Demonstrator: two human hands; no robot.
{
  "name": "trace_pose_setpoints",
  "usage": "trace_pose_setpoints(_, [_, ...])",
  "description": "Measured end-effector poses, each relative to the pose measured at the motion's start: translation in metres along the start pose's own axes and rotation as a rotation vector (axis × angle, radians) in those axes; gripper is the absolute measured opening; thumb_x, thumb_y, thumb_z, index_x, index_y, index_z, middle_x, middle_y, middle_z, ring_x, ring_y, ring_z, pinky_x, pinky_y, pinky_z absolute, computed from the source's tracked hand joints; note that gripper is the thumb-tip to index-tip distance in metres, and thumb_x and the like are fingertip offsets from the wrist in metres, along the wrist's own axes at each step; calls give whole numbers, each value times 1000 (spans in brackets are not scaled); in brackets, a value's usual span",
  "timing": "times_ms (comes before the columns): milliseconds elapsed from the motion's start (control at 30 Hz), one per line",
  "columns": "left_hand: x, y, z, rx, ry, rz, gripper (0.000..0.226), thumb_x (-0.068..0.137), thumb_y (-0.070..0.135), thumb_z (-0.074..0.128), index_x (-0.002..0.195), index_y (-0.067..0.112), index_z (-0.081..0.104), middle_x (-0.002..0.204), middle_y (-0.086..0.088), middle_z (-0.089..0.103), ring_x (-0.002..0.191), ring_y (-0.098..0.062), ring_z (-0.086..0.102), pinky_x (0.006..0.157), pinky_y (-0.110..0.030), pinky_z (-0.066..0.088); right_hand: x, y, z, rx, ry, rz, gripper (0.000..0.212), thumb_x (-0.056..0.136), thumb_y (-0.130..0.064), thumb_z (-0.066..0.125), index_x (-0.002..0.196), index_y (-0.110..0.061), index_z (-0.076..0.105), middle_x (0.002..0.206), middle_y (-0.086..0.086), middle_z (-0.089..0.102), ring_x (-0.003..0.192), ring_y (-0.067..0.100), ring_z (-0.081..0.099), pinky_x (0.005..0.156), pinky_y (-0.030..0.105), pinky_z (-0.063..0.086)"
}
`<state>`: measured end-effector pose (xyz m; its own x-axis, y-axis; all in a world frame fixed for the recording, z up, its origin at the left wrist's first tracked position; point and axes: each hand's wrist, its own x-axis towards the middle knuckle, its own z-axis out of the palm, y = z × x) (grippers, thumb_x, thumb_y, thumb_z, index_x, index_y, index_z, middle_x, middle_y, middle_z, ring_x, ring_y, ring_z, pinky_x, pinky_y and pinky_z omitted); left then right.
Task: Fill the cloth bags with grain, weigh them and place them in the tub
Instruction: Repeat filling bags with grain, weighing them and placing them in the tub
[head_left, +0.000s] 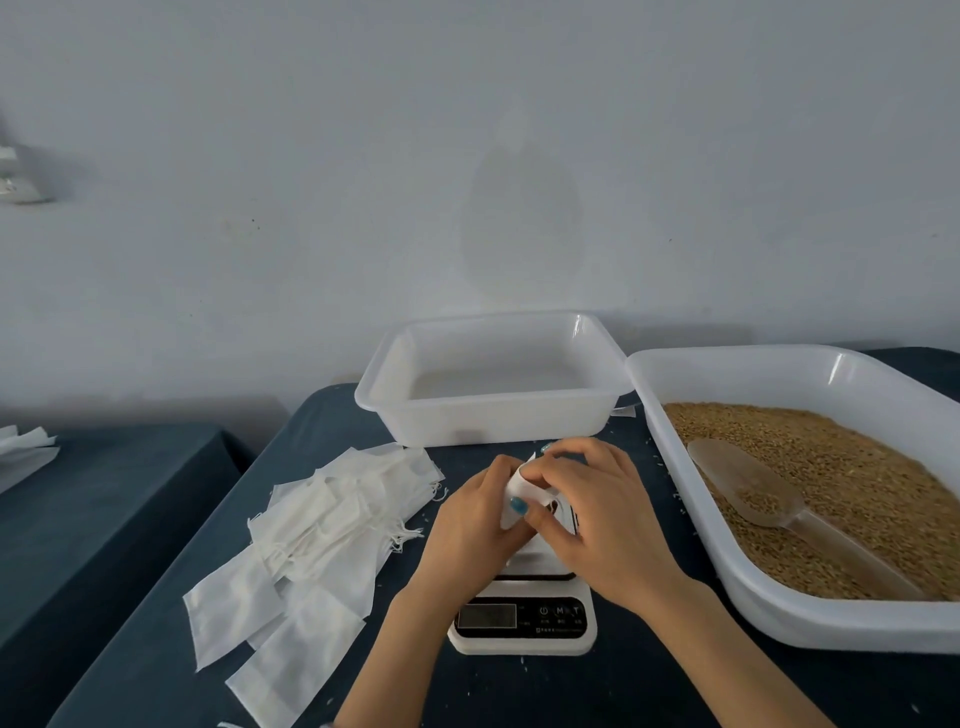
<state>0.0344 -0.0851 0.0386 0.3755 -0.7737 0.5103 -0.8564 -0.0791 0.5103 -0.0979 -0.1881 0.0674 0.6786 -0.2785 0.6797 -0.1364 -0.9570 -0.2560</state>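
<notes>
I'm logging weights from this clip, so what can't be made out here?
Head view:
1. Scale display: too small and dim to read.
2. Cloth bag: mostly covered by the left hand and right hand; fill level unclear.
3. Grain tub: cut off by the right frame edge.

Table (519, 691) w/ dark blue cloth over it. A digital kitchen scale (522, 618) stands on it, display toward the near side. Behind the scale, by the wall: white plastic tub (493, 415). Right of the scale, close by: bigger white tub (831, 623) w/ grain in it. Left of the scale: loose heap of flat white cloth bags (322, 525), drawstrings showing. Stray grains (680, 512) dot the cloth btw scale & bigger tub.
</notes>
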Motion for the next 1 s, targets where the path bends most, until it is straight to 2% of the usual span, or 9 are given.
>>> trace_pose_setpoints(100, [-2,-6,0,7,-14,-16,29,86,27,64,110,23,48,90,9,61,73,-10,55,61,-34,48,0,0,-5,-16,-93,-16,33,88,-59,50,103,-34,66,99,-19,64,117,10,51,101,35,39])
trace_pose_setpoints(167, [-3,-8,1,3,-7,-40,28,87,39,59,109,25,47,89,11,58,73,-9,53,62,-31,46,3,-1,-12,46,-79,18,35,90,-61,45,103,-35,65,103,-21,62,115,4,48,99,29,37])
trace_pose_setpoints(267, [-3,-9,1,0,5,-115,39,82,60,43,109,33,45,96,16,58,83,-5,55,70,-27,46,17,12,-32,135,52,183,20,96,-41,48,105,-32,63,102,-22,61,103,-1,49,86,23,41])
trace_pose_setpoints(333, [-4,-10,0,0,10,-141,38,81,63,41,110,38,43,97,22,55,87,1,53,69,-22,42,26,37,-51,-46,29,302,19,96,-27,51,111,-26,62,104,-13,63,105,9,52,84,29,47])
trace_pose_setpoints(433, [-6,-9,-2,9,21,-136,31,82,62,41,106,44,39,94,27,51,92,6,51,67,-14,38,31,92,-83,-452,-248,591,20,94,-24,52,109,-11,53,98,4,59,95,24,54,74,37,51])
trace_pose_setpoints(500, [-5,-8,-2,19,28,-124,27,82,62,40,104,48,35,94,29,49,93,7,49,67,-14,38,29,119,-97,-611,-578,751,21,93,-25,54,102,-7,54,90,3,55,85,20,56,72,34,52])
trace_pose_setpoints(633, [-3,-5,1,13,45,-103,34,82,61,40,109,40,40,95,25,48,87,1,48,69,-22,43,20,143,-99,-693,-985,795,32,89,-28,62,118,-13,61,92,-2,61,83,12,61,82,26,55])
trace_pose_setpoints(867, [-3,-4,5,16,20,-107,37,81,61,41,112,40,40,97,28,47,88,1,51,71,-25,44,10,148,-87,-652,-969,828,49,89,-6,58,137,-10,49,113,3,58,90,15,60,85,28,54])
trace_pose_setpoints(1000, [-6,-5,6,28,-1,-112,32,83,58,44,111,43,38,95,32,46,87,-3,50,71,-24,41,9,148,-84,-649,-918,834,35,87,-7,58,122,-9,57,97,3,58,86,17,61,85,32,56])
